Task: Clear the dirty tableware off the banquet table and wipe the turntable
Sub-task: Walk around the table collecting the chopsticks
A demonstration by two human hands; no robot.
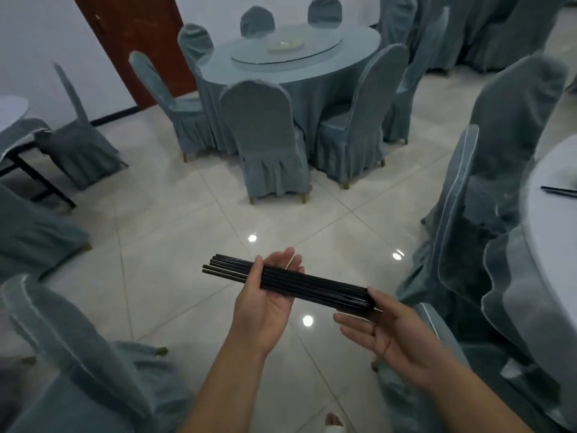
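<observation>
Turntable contents: the glass turntable [324, 50] on the far round table [359, 62] carries one pale, shallow dish [285, 44]; what lies in the dish is too blurred to tell
Near table: at the right edge, a banquet table [549, 220] bears a single dark pair of chopsticks [559, 191] near its rim
Bundle: a bundle of black chopsticks [312, 281] lies across the left hand [274, 287] above the tiled floor [175, 232]
Long axis: runs from upper left to lower right, one end jutting past the left palm, the other meeting the right hand [390, 329]
Left hand: palm up, fingers nearly straight, thumb over the sticks, cradling them
Right hand: flat and spread, fingertips against the bundle's lower-right end, gripping nothing
Open room: bare floor lies ahead between the covered chairs [265, 135]; chairs crowd close at both lower corners and along the right
</observation>
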